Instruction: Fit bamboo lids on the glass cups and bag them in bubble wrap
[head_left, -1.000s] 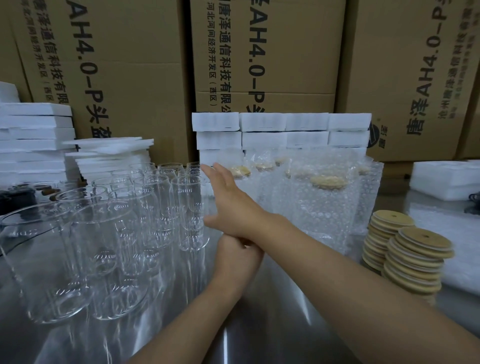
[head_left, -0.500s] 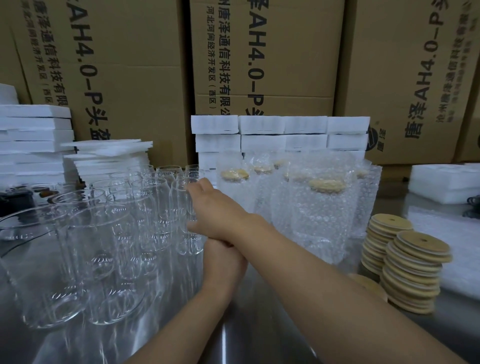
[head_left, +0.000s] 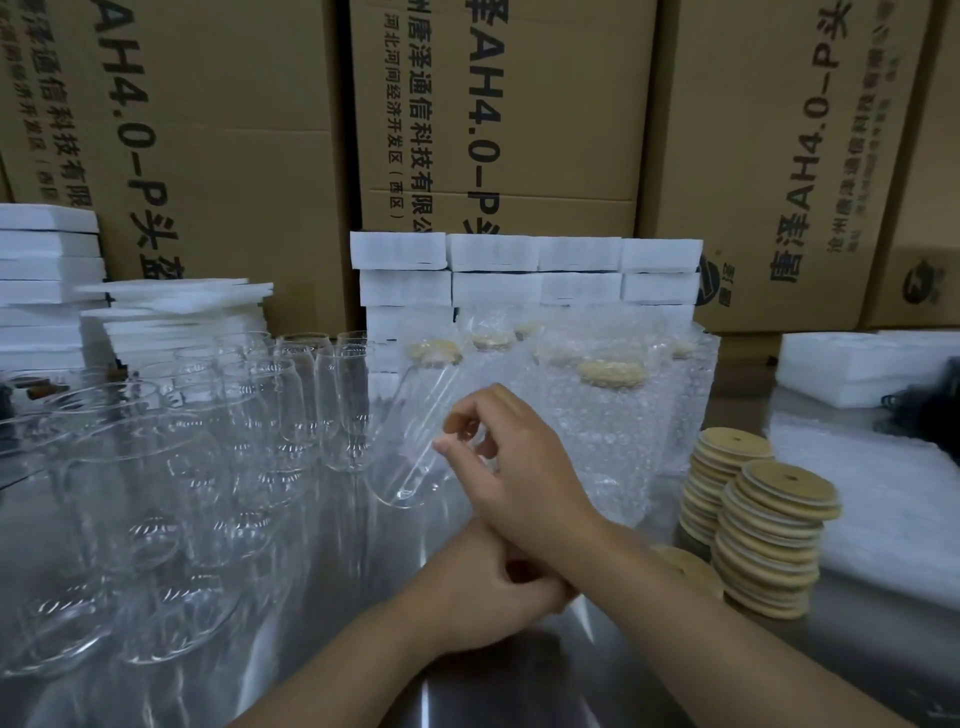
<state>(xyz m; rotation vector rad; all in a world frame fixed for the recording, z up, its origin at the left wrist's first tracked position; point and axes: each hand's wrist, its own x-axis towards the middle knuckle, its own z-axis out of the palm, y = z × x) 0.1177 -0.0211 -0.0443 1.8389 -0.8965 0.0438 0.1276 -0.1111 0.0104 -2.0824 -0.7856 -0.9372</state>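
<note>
Right, I read this as the opening of a round: taking a bare cup for lidding. My right grip (head_left: 519, 467) pinches one cup (head_left: 410, 447) between thumb and fingertips. The cup is tilted, just right of the cluster of bare cups (head_left: 249, 415) on the desk (head_left: 519, 686). My left grip (head_left: 483, 587) sits under the right wrist with its fingers curled; I cannot tell whether it holds anything. This cup has no lid on it yet. The lids (head_left: 769, 535) stand in two stacks off to the right, with one loose lid (head_left: 685, 564) lying by my right forearm. The bagged cups (head_left: 613, 415) stand behind. Next, I judge, the cup must come upright before me, with the left steadying it. The right can then fetch a lid and seat it square on the rim. Glass is slick, so the pinch must be firm.
</note>
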